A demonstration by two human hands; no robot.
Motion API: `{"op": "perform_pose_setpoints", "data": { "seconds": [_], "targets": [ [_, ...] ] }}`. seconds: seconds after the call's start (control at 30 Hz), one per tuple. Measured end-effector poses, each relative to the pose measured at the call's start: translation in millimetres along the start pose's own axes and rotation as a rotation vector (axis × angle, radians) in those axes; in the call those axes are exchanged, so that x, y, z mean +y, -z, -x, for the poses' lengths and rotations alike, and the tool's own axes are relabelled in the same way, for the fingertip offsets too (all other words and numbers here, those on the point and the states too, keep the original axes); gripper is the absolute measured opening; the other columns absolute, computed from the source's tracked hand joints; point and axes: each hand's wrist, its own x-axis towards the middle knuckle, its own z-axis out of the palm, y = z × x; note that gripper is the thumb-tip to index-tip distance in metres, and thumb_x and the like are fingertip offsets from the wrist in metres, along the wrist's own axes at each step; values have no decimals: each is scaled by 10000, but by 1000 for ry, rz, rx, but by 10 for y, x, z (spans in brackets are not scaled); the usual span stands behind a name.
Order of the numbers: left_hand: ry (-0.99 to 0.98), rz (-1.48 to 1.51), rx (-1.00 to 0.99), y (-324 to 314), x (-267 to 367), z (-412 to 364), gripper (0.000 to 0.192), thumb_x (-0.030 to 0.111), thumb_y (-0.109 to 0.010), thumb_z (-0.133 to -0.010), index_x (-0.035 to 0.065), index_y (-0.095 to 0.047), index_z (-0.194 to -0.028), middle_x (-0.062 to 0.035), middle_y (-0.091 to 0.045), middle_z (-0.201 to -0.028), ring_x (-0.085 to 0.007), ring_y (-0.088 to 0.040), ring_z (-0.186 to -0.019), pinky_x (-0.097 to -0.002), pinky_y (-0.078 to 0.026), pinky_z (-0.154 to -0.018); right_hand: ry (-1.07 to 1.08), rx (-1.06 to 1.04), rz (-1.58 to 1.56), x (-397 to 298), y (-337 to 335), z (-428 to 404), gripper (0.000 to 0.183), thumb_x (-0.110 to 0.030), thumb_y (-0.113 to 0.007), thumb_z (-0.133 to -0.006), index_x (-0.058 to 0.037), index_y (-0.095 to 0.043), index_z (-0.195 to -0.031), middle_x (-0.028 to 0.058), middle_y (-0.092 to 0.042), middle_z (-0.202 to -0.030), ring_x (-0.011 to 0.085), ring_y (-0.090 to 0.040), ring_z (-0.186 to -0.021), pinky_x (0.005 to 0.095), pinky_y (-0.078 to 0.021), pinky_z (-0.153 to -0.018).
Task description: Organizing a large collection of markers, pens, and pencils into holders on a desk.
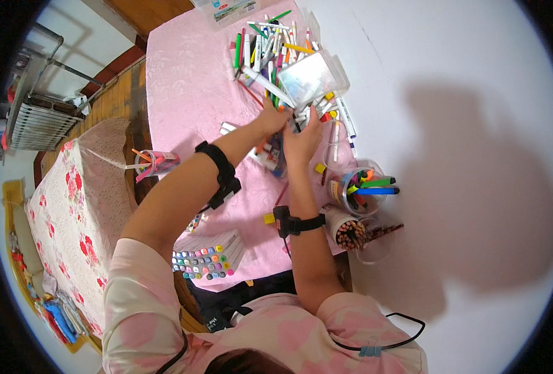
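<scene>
Both hands meet at the near end of a heap of markers and pens (276, 46) on the pink tablecloth (187, 84). My left hand (275, 118) reaches in from the left, its fingers bent among the pens. Beside it, my right hand (302, 140) has its thumb and fingers raised around small items; what either hand grips is hard to make out. A thick white marker (269, 88) slants just beyond my left hand. Behind my right hand lies a clear plastic box (310, 78). Under my forearms is a blurred plastic packet (271, 156).
Along the right wall stand a clear jar of markers (351, 189) and a tub of coloured pencils (346, 231). A marker set (206, 259) sits near my body. Another pen jar (159, 162) is at the left edge. Yellow blocks (270, 219) lie about. A plastic bin (227, 11) is at the far end.
</scene>
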Motion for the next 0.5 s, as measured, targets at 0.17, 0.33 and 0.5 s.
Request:
{"op": "perform_pose_setpoints", "data": {
  "seconds": [0.17, 0.33, 0.5],
  "targets": [
    [57, 238, -89, -154, 21, 389, 647, 203, -647, -891, -22, -229, -1330, -193, -530, -1104, -246, -581, -943, -377, -514, -762, -147, -175, -171, -54, 245, 70, 678, -162, -737, -792, 0, -401, -1358, 269, -503, -1277, 430, -498, -1176, 472, -400, -987],
    [10, -43, -24, -363, 85, 516, 758, 352, -661, -836, -33, -270, -1359, -286, -592, -1154, -357, -624, -1064, -428, -519, -834, -246, -221, -681, 263, -7, 369, 592, -225, -630, -903, 1, -357, -1377, 259, -521, -1263, 379, -549, -1132, 428, -422, -952],
    [-32, -349, 17, -255, -185, 740, 817, 549, -596, -831, -42, -396, -1359, -333, -578, -1198, -429, -601, -1109, -433, -490, -910, -281, -230, -702, 327, 15, 448, 501, -233, -580, -932, -24, -412, -1355, 243, -537, -1169, 390, -539, -1078, 435, -418, -925]
  ]
}}
